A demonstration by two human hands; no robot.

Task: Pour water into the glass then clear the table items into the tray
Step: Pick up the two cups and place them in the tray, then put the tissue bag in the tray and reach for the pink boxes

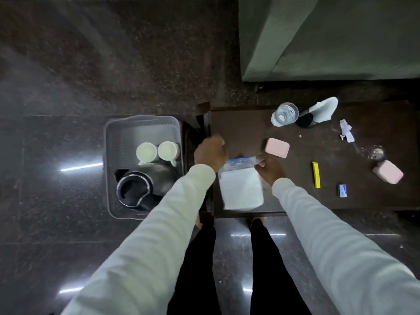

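Observation:
A clear zip bag (pixel 242 187) with white contents and a blue seal strip hangs over the near left part of the dark table (pixel 250 130). My left hand (pixel 210 154) grips its top left corner and my right hand (pixel 269 167) pinches its top right corner. A glass (pixel 284 114) holding water stands at the table's far side. The grey tray (pixel 113 142) sits on the floor left of the table, holding two white cups (pixel 156 151) and a black kettle (pixel 141 187).
On the table lie two pink boxes (pixel 277 147) (pixel 388 172), a yellow stick (pixel 316 174), a small blue box (pixel 342 190), torn paper (pixel 346 130), a white-and-black item (pixel 318 112) and a small metal object (pixel 377 153). A green sofa (pixel 329 37) stands beyond.

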